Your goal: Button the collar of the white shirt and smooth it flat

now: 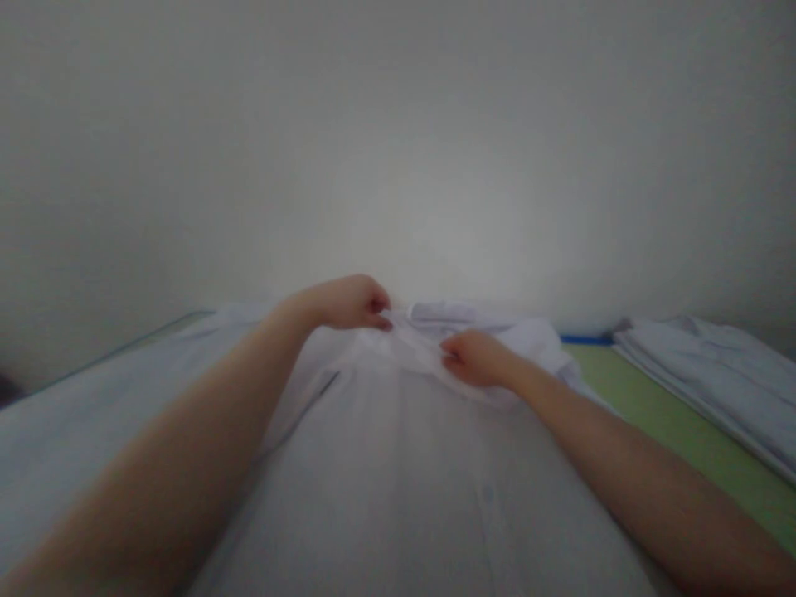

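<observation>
White garment (423, 481) extends lengthwise toward the wall (398, 149).
Thin, rumpled; left hand (354, 303), right hand (478, 359), curled closed, pinch its far end.

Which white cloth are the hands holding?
The middle cloth, spread straight ahead: left hand and right hand both pinch it near its far end. The far-right cloth lies untouched.

Hands: two, left hand (354, 302) and right hand (478, 358)
White shirt (435, 464): one
Folded white stack (721, 365): one, layers too blurred to count
Green tabletop (613, 381): one
Blue strip (584, 340): one
</observation>
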The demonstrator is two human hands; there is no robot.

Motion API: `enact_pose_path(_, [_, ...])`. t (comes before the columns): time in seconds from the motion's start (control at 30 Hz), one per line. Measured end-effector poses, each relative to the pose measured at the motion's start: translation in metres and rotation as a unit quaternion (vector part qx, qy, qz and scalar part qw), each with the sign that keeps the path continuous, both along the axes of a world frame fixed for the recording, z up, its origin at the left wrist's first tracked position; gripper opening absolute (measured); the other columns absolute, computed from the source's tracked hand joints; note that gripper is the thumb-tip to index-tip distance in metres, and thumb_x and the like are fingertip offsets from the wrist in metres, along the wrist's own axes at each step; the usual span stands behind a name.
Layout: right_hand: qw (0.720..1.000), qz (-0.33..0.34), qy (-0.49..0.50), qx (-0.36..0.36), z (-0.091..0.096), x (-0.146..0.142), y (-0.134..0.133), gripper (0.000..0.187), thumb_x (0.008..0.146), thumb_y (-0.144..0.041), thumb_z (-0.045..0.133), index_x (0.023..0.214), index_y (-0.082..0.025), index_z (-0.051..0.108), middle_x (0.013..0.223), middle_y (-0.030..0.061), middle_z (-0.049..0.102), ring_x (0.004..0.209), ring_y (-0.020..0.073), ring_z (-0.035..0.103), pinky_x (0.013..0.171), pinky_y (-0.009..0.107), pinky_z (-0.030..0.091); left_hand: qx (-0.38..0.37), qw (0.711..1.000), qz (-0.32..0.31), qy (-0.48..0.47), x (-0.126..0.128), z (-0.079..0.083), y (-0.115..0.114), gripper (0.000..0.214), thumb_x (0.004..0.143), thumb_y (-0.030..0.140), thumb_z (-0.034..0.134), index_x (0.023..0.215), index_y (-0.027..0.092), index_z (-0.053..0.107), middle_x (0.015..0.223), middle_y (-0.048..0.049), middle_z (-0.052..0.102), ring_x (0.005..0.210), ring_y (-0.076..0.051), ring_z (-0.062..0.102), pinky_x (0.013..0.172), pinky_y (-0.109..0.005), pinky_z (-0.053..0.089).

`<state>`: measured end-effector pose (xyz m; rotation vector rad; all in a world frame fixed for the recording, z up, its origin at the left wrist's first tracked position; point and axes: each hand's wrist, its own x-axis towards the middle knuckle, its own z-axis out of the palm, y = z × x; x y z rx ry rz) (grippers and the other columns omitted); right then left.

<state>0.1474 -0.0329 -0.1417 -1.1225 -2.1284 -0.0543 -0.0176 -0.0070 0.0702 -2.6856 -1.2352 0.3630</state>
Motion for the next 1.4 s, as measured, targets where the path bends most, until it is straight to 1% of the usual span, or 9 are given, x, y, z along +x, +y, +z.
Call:
enact_pose_path(0.13, [1.000, 0.021, -0.002, -0.010, 0.001, 0.008, -0.002, 0.023, 0.081, -0.027, 0.051, 0.066, -0.016, 0.064, 0.065, 0.0058, 0.064, 0.058, 0.0146, 0.056, 0.053, 0.024, 0.030, -0.009, 1.000, -0.020, -0.018, -0.002, 0.004, -0.001, 0.027, 0.068, 0.043, 0.063, 0.064, 0.017, 0.065, 0.055, 0.0004, 0.054, 0.052, -0.010, 0.044, 0.051, -0.022, 0.029])
enact_pose_path(0.3, [0.998, 0.058, -0.013, -0.033, 0.000, 0.018, -0.002, 0.021, 0.079, -0.029, 0.055, 0.067, -0.017, 0.066, 0.062, 0.0044, 0.064, 0.052, 0.0129, 0.053, 0.049, 0.024, 0.028, -0.040, 0.996, -0.005, -0.081, -0.002, 0.013, -0.008, 0.028, 0.069, 0.043, 0.059, 0.079, 0.018, 0.068, 0.064, -0.0005, 0.059, 0.057, -0.011, 0.048, 0.053, -0.020, 0.032])
enact_pose_path(0.47, [0.997, 0.050, -0.021, -0.054, -0.002, 0.020, 0.000, 0.023, 0.077, -0.036, 0.059, 0.068, -0.016, 0.067, 0.063, 0.0047, 0.064, 0.054, 0.0142, 0.054, 0.048, 0.024, 0.028, -0.030, 0.995, 0.038, -0.092, -0.009, 0.022, -0.006, 0.026, 0.067, 0.042, 0.063, 0.061, 0.017, 0.063, 0.051, 0.0016, 0.048, 0.047, -0.009, 0.039, 0.048, -0.021, 0.027])
enact_pose_path(0.6, [0.993, 0.044, 0.102, -0.030, 0.004, 0.012, -0.007, 0.039, 0.074, -0.051, 0.062, 0.095, -0.019, 0.067, 0.079, 0.0038, 0.067, 0.066, 0.0146, 0.059, 0.056, 0.024, 0.035, -0.038, 0.996, 0.019, -0.078, -0.003, 0.019, -0.012, 0.024, 0.064, 0.041, 0.066, 0.059, 0.018, 0.064, 0.050, 0.0028, 0.048, 0.047, -0.008, 0.040, 0.048, -0.021, 0.026])
enact_pose_path(0.7, [0.979, 0.049, 0.195, 0.008, 0.018, -0.001, -0.016, 0.056, 0.076, -0.057, 0.058, 0.118, -0.020, 0.057, 0.090, 0.0039, 0.066, 0.071, 0.0132, 0.058, 0.061, 0.023, 0.037, -0.052, 0.996, -0.008, -0.069, 0.007, 0.010, -0.020, 0.023, 0.062, 0.042, 0.069, 0.063, 0.019, 0.068, 0.052, 0.0023, 0.053, 0.049, -0.009, 0.044, 0.048, -0.021, 0.028])
enact_pose_path(0.9, [0.992, -0.010, 0.105, 0.064, 0.061, -0.020, -0.021, 0.047, 0.081, -0.060, 0.047, 0.079, -0.018, 0.067, 0.071, 0.0064, 0.064, 0.065, 0.0172, 0.057, 0.057, 0.026, 0.032, -0.054, 0.995, -0.047, -0.073, 0.019, 0.000, -0.029, 0.019, 0.059, 0.038, 0.072, 0.064, 0.021, 0.070, 0.058, 0.0012, 0.061, 0.057, -0.011, 0.051, 0.056, -0.020, 0.035])
enact_pose_path(1.07, [0.994, -0.029, 0.088, 0.059, 0.080, -0.029, -0.012, 0.039, 0.085, -0.050, 0.045, 0.079, -0.018, 0.066, 0.074, 0.0070, 0.066, 0.067, 0.0182, 0.059, 0.057, 0.026, 0.033, -0.031, 0.999, -0.015, -0.021, 0.011, 0.016, -0.029, 0.017, 0.064, 0.033, 0.067, 0.074, 0.021, 0.071, 0.067, -0.0010, 0.067, 0.061, -0.013, 0.055, 0.058, -0.021, 0.037])
enact_pose_path(1.27, [0.994, 0.062, 0.033, 0.089, 0.060, -0.076, -0.018, 0.022, 0.081, -0.033, 0.051, 0.093, -0.019, 0.062, 0.091, 0.0065, 0.066, 0.080, 0.0202, 0.061, 0.065, 0.028, 0.042, 0.027, 0.988, 0.088, 0.125, -0.014, 0.033, 0.001, 0.022, 0.052, 0.017, 0.068, 0.073, 0.021, 0.072, 0.072, -0.0030, 0.069, 0.064, -0.015, 0.057, 0.060, -0.022, 0.038])
enact_pose_path(1.4, [0.988, 0.110, -0.061, 0.093, 0.038, -0.107, -0.025, 0.023, 0.082, -0.031, 0.048, 0.092, -0.015, 0.062, 0.093, 0.0107, 0.064, 0.082, 0.0232, 0.061, 0.065, 0.032, 0.046, 0.041, 0.965, 0.165, 0.201, -0.035, 0.043, -0.003, 0.022, 0.054, 0.027, 0.069, 0.074, 0.018, 0.071, 0.074, -0.0071, 0.070, 0.058, -0.015, 0.057, 0.056, -0.022, 0.038])
